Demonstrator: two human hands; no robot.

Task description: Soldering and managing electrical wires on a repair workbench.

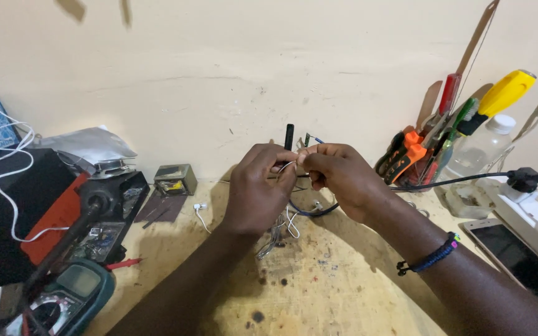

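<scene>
Above bench [344, 286] | left hand [258, 193] – right hand [337, 177] fingers pinching thin wires [287, 165] | wire ends hidden behind hands

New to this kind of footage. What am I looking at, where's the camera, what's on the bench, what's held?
One picture, taken by a camera worn on a person's head, looking down at their own bare hands over a stained wooden bench. The left hand and right hand meet and pinch thin wires between the fingers; more wire hangs below. At the left lie a green multimeter and a small metal box. At the right stand tools with orange handles, a clear bottle and a phone.
</scene>
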